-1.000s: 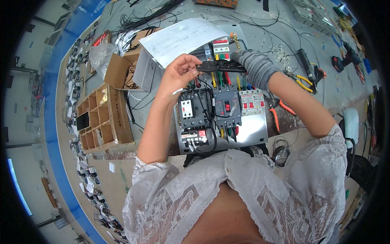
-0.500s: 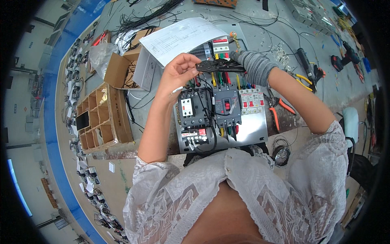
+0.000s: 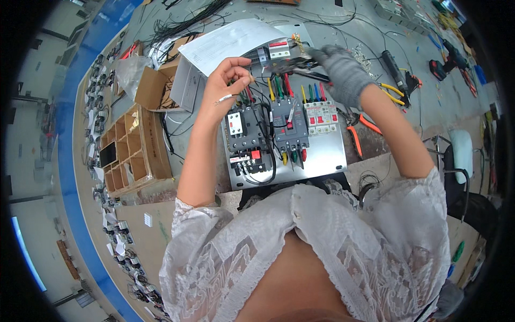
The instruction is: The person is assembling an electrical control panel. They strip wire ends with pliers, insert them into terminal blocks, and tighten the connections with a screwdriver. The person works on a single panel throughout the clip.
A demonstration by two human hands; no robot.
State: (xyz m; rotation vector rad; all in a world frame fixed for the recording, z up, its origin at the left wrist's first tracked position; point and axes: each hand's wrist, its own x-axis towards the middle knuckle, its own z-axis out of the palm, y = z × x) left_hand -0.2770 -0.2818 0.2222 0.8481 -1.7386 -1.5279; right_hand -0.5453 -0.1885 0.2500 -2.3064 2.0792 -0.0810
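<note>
My bare left hand (image 3: 221, 86) pinches a thin black wire, most of it hidden by the fingers. A wire end with a white marker sleeve (image 3: 227, 97) and a small metal terminal lies across that hand near the wrist. In my right hand (image 3: 343, 72), which wears a grey knit glove, are dark crimping pliers (image 3: 289, 65), blurred, their head pointing left toward the left fingertips. Below both hands is a metal mounting plate (image 3: 322, 161). It carries a contactor (image 3: 247, 129), a moulded-case breaker (image 3: 288, 126) and small breakers (image 3: 322, 117), with coloured sleeves on their terminals.
A paper sheet (image 3: 230, 43) lies behind the plate. To the left stand an open carton (image 3: 150, 88) and a divided cardboard box (image 3: 153, 155). Orange-handled pliers (image 3: 355, 140), yellow-handled cutters (image 3: 391, 94) and a cordless drill (image 3: 450, 61) lie to the right.
The pliers have drawn away from the left fingertips, and my right hand has turned, showing more of the glove. The whole view has shifted slightly.
</note>
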